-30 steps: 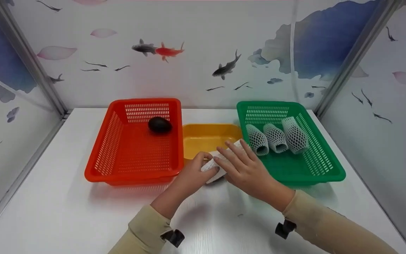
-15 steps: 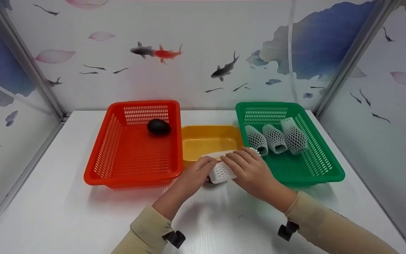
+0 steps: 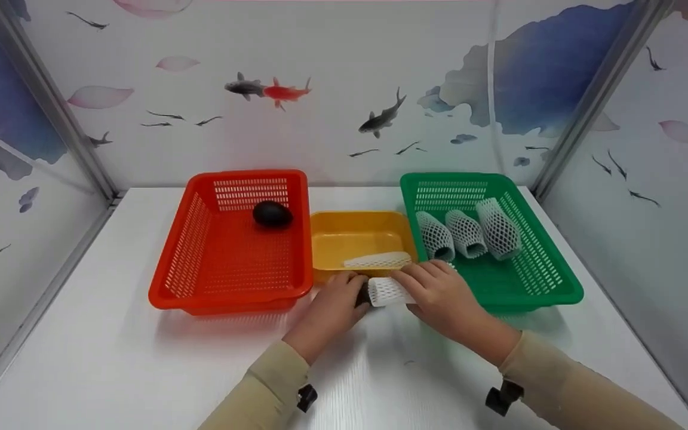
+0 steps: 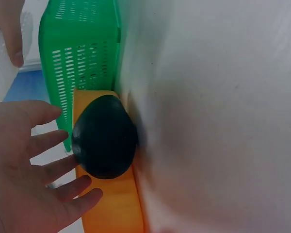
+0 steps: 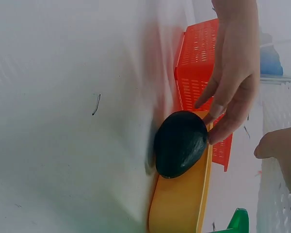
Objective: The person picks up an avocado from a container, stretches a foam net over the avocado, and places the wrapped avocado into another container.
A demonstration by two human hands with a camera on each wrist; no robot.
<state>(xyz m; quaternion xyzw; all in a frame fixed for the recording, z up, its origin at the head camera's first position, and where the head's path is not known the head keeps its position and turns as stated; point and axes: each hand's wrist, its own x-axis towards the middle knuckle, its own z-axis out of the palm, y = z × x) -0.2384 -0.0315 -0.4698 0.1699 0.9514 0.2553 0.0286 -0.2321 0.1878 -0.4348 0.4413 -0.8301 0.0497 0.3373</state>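
Observation:
A dark avocado (image 4: 104,138) lies on the white tabletop by the front of a yellow basin (image 3: 361,218). My left hand (image 3: 332,307) reaches to it, fingers (image 4: 56,138) spread and tips at its side; in the head view only a sliver shows between hand and sleeve. My right hand (image 3: 445,295) holds a white foam net sleeve (image 3: 389,291), its open end facing the avocado. In the right wrist view, part of the sleeve shows beside the right thumb (image 5: 276,145). Another flat foam net sleeve (image 3: 378,260) lies in the yellow basin.
Left of the basin stands a red basket (image 3: 218,257) with one dark avocado (image 3: 272,214) inside. On the right, a green basket (image 3: 490,292) carries three net-covered pieces (image 3: 466,234). Patterned panels (image 3: 320,137) enclose the table at the back and sides.
Two foam sleeves between the hands have come apart: one now lies in the yellow basin, the other stays in the right hand. The left hand has let go of the foam and moved to the avocado.

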